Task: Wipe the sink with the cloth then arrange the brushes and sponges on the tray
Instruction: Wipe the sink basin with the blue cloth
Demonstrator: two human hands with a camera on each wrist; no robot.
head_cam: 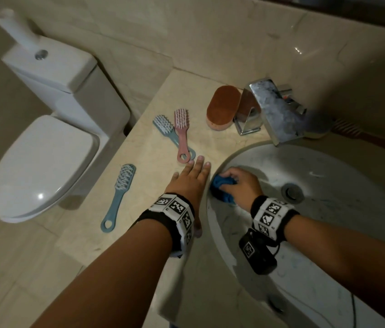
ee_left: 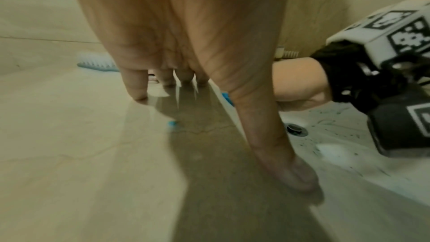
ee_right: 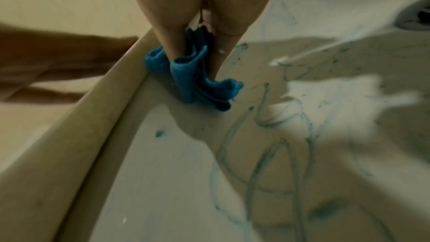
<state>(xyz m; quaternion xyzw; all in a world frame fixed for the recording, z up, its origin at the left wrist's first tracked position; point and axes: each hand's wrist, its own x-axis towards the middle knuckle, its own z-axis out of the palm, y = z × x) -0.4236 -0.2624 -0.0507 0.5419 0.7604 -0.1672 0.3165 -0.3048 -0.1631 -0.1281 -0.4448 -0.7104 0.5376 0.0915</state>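
My right hand (head_cam: 239,183) grips a bunched blue cloth (head_cam: 223,189) and presses it against the left inner wall of the white sink (head_cam: 328,233), just under the rim. In the right wrist view the cloth (ee_right: 197,78) sits between thumb and fingers, with blue scribble marks (ee_right: 279,135) on the basin below. My left hand (head_cam: 191,178) lies flat with straight fingers on the beige counter (head_cam: 144,209) beside the sink. Three brushes lie on the counter: a blue one (head_cam: 119,197), a pink one (head_cam: 182,133) and a grey-blue one (head_cam: 165,131). An orange sponge (head_cam: 222,107) lies by the tap.
A chrome tap (head_cam: 274,110) overhangs the sink's back edge, with another brush (head_cam: 364,136) behind it to the right. The drain (head_cam: 292,191) is in the sink's middle. A white toilet (head_cam: 42,162) stands left of the counter. No tray is in view.
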